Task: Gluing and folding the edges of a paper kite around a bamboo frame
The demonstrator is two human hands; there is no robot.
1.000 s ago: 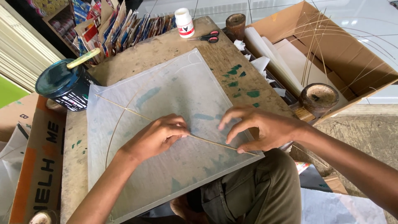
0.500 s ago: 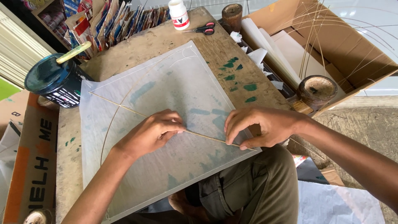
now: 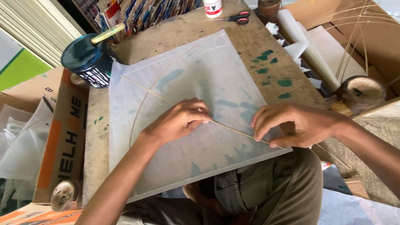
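Hands at work on a kite, seen from the head camera: a translucent white paper sheet (image 3: 196, 121) lies flat on a worn wooden tabletop (image 3: 250, 46), turned so its corners point roughly to 12, 3, 6 and 9 o'clock, its near edge overhanging the person's lap. A thin straight stick (image 3: 233, 130) runs corner to corner across the sheet, from about 10 o'clock down to 4 o'clock, crossed by a bowed stick (image 3: 137, 121) that curves around the left half.

The left hand (image 3: 177, 121), near the sheet's centre, has its grip pinched together on the straight stick, fingertips pressing it down so it stays flat against the paper. The right hand (image 3: 291, 125), at 4 o'clock, lies palm down with fingers closed over the stick's lower end and the sheet's edge, apparently holding both in line; whether it pinches the stick or only presses on it cannot be told.

Supplies sit within reach but off the sheet: a dark blue pot (image 3: 87, 60) with a yellow-handled brush (image 3: 107, 33) at 10 o'clock, a white bottle (image 3: 212, 8) and red-handled scissors (image 3: 237, 18) at 12 o'clock, rolled white paper (image 3: 308, 48) in a cardboard box (image 3: 375, 37) at 2 o'clock. Green paint smears (image 3: 271, 71) mark the wood beside the sheet.
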